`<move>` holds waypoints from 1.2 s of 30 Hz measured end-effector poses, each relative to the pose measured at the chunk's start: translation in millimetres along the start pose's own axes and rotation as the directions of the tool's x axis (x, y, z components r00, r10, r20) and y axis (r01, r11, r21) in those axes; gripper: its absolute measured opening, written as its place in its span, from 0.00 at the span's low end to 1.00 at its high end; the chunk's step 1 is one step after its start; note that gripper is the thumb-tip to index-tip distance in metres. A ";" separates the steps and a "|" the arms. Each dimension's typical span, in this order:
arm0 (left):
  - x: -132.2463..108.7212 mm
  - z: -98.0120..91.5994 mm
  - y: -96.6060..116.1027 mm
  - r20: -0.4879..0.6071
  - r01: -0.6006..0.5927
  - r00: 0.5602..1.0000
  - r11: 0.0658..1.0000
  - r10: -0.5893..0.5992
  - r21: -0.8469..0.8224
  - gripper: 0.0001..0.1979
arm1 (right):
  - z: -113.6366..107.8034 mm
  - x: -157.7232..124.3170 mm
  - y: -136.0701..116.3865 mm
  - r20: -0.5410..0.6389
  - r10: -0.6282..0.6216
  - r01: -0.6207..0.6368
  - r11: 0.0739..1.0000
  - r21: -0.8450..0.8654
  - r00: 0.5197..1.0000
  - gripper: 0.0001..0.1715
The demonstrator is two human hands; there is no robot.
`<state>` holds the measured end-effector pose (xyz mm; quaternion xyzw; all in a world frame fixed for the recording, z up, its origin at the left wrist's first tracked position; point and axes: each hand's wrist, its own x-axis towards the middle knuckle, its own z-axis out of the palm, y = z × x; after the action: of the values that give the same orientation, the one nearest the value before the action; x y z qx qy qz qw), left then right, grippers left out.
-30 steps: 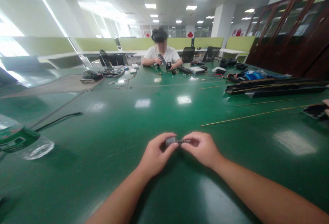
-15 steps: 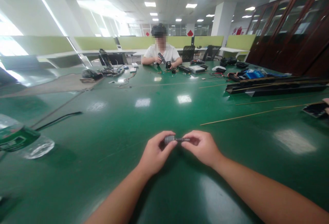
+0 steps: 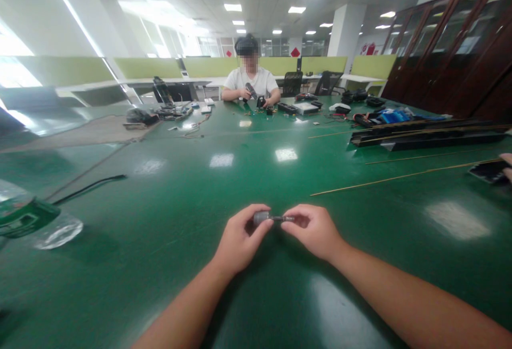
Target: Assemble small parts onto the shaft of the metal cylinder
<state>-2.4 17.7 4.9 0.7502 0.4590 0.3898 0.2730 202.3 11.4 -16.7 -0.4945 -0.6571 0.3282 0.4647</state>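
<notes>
Between thumb and fingers, my left hand (image 3: pixel 239 239) grips a small grey cylinder (image 3: pixel 262 217) that resembles a motor or a chuck; its exact kind is too small to tell. A thin dark shaft (image 3: pixel 278 218) sticks out of it to the right, lying level. My right hand (image 3: pixel 318 230) pinches the far end of that shaft with thumb and forefinger. Both hands are close together over the near part of the green table (image 3: pixel 176 189). The fingers hide part of the cylinder's left end.
A clear plastic bottle (image 3: pixel 60 230) lies at the left beside a black cable (image 3: pixel 92 188). Thin rods (image 3: pixel 380 181) and black channels (image 3: pixel 432 135) lie to the right. A person (image 3: pixel 251 79) across the table holds a power drill (image 3: pixel 251 91). Another person's hand (image 3: pixel 507 161) shows at the right edge.
The view has shifted very slightly. Both hands keep the same hold on the cylinder and its shaft.
</notes>
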 end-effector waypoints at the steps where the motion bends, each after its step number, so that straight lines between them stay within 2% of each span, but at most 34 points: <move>1: 0.1 0.1 -0.3 0.000 -0.001 1.000 1.000 0.001 0.000 0.13 | 0.0 0.0 0.2 -0.002 -0.001 0.001 1.000 -0.003 1.000 0.06; 16: 1.0 -0.8 0.1 -0.009 -0.001 1.000 1.000 0.001 -0.025 0.13 | -0.6 0.1 0.0 -0.005 0.003 -0.003 1.000 0.002 1.000 0.07; 36: 2.4 -4.7 -6.9 -0.016 0.064 0.998 0.994 -0.066 -0.086 0.14 | -1.3 0.4 -2.2 -0.020 0.002 -0.002 1.000 -0.005 1.000 0.07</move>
<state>-9.0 23.1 3.0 0.7189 0.4686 0.4070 0.3128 202.7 11.0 -14.2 -0.4997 -0.6527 0.3221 0.4696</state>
